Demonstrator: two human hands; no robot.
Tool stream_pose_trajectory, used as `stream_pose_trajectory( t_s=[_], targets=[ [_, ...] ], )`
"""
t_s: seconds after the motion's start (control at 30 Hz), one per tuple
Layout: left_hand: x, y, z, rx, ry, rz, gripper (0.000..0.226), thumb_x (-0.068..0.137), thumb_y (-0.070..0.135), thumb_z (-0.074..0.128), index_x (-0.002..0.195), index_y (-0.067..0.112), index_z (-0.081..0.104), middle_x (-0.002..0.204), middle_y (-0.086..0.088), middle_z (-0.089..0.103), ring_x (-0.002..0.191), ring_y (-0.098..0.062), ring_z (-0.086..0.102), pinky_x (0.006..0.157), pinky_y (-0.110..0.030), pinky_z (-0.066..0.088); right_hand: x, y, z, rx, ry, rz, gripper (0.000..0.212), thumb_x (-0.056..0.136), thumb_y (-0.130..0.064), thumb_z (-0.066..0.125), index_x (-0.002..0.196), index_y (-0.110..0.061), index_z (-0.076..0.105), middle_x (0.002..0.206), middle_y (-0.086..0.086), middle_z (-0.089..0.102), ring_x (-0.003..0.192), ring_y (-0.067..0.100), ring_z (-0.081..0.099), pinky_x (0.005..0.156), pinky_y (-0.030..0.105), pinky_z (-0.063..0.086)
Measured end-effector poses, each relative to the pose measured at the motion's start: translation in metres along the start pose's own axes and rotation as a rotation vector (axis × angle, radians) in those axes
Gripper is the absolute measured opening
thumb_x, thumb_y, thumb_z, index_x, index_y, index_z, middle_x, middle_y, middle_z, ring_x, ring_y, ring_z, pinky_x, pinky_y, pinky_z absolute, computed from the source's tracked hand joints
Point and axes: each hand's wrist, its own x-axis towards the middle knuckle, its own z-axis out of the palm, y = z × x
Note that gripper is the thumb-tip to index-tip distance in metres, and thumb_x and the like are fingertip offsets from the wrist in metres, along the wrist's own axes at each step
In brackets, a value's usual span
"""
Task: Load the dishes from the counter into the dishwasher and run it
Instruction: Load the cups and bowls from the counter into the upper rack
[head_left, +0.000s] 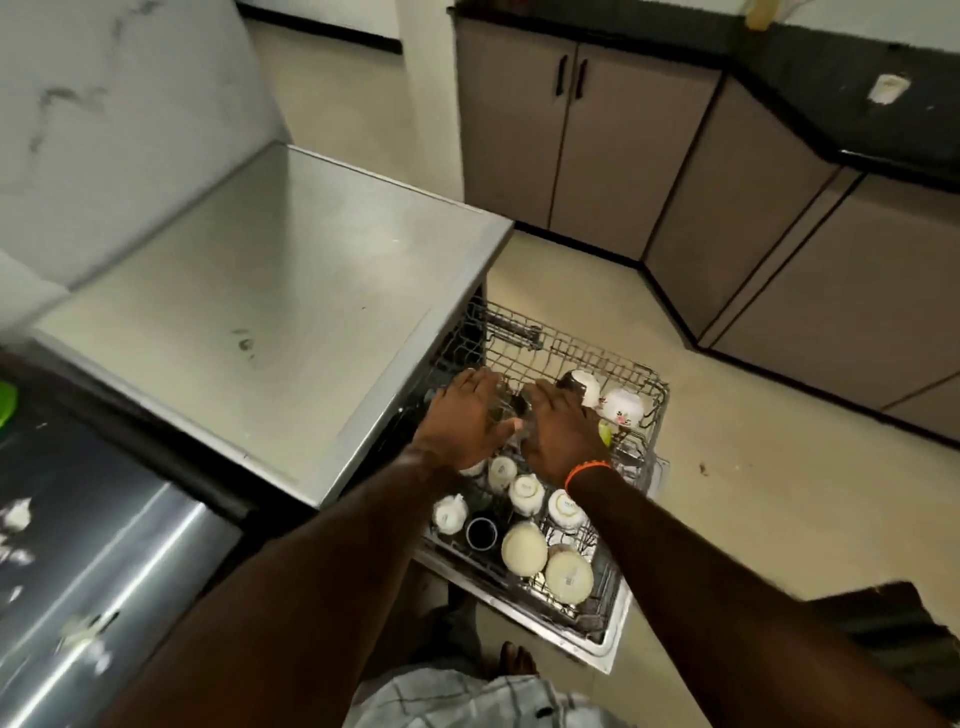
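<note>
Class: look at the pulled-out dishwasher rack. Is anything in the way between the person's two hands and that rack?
Nothing visible. The left hand and right hand are already over the middle of the rack, among its wires. Upturned cups sit nearer the person, a floral cup to the right.

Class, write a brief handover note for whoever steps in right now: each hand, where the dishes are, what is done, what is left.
Left hand and right hand: both reach into the pulled-out upper rack; whether they grip anything is hidden.
Dishes: upturned white cups and bowls in the rack's near part, two cups at its far edge.
Done: rack largely loaded; dishwasher top bare.
Left: settle the item under the hands, push the rack in, shut the door, start the machine.
</note>
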Motion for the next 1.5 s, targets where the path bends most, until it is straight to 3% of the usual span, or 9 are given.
stream_pose_trajectory(
  t_s=[0.13, 0.3, 0.43, 0.6, 1.0, 1.5],
  targets=[
    [-0.047, -0.014, -0.008, -0.010, 0.050, -0.090, 0.084, 0.089, 0.068, 0.048, 0.156, 0.022, 0.027, 0.164, -0.006, 0.028, 0.153, -0.025, 0.019, 0.120, -0.056, 0.025, -0.011, -0.028, 0.000, -0.073, -0.001, -0.139, 0.091, 0.084, -0.043, 0.064, 0.159, -0.022, 0.017, 0.166, 0.008, 0.018, 0.150, 0.031, 0.019, 0.119, 0.054, 0.021],
    [-0.107, -0.038, -0.017, 0.117, 0.135, -0.164, 0.088, 0.088, 0.076, 0.036, 0.158, 0.024, 0.025, 0.166, 0.000, 0.026, 0.154, -0.024, 0.015, 0.121, -0.049, 0.021, -0.020, -0.072, 0.004, -0.140, -0.096, -0.259, 0.103, 0.084, -0.051, 0.065, 0.160, -0.027, 0.000, 0.169, 0.004, -0.004, 0.155, 0.031, -0.003, 0.121, 0.062, 0.006],
    [-0.150, -0.064, -0.032, 0.175, 0.172, -0.216, 0.088, 0.089, 0.077, 0.035, 0.159, 0.026, 0.023, 0.166, -0.001, 0.024, 0.155, -0.026, 0.011, 0.121, -0.050, 0.018, -0.029, -0.118, 0.012, -0.177, -0.072, -0.410, 0.106, 0.082, -0.053, 0.063, 0.160, -0.027, -0.004, 0.169, 0.003, -0.011, 0.155, 0.031, -0.007, 0.120, 0.064, 0.004],
    [-0.199, -0.100, -0.055, 0.144, 0.220, -0.399, 0.090, 0.090, 0.076, 0.038, 0.160, 0.025, 0.015, 0.169, -0.002, 0.013, 0.156, -0.023, 0.003, 0.122, -0.049, 0.012, -0.039, -0.181, 0.027, -0.214, -0.046, -0.562, 0.107, 0.080, -0.049, 0.066, 0.160, -0.027, -0.001, 0.169, 0.003, -0.008, 0.154, 0.031, 0.001, 0.120, 0.061, 0.012],
    [-0.356, -0.193, -0.087, 0.073, 0.379, -0.741, 0.090, 0.089, 0.077, 0.038, 0.160, 0.024, 0.019, 0.168, 0.001, 0.017, 0.156, -0.019, 0.004, 0.122, -0.046, 0.014, -0.070, -0.342, 0.077, -0.215, -0.018, -0.834, 0.089, 0.087, -0.056, 0.059, 0.159, -0.026, 0.017, 0.168, 0.001, 0.012, 0.152, 0.026, 0.014, 0.118, 0.050, 0.022],
    [-0.505, -0.272, -0.106, -0.017, 0.432, -1.036, 0.087, 0.095, 0.072, 0.036, 0.161, 0.020, 0.015, 0.169, -0.001, 0.011, 0.156, -0.019, 0.002, 0.123, -0.046, 0.009, -0.121, -0.505, 0.146, -0.262, -0.060, -1.043, 0.084, 0.084, -0.056, 0.060, 0.155, -0.023, 0.029, 0.162, 0.002, 0.028, 0.144, 0.025, 0.029, 0.110, 0.049, 0.032]
  ],
)
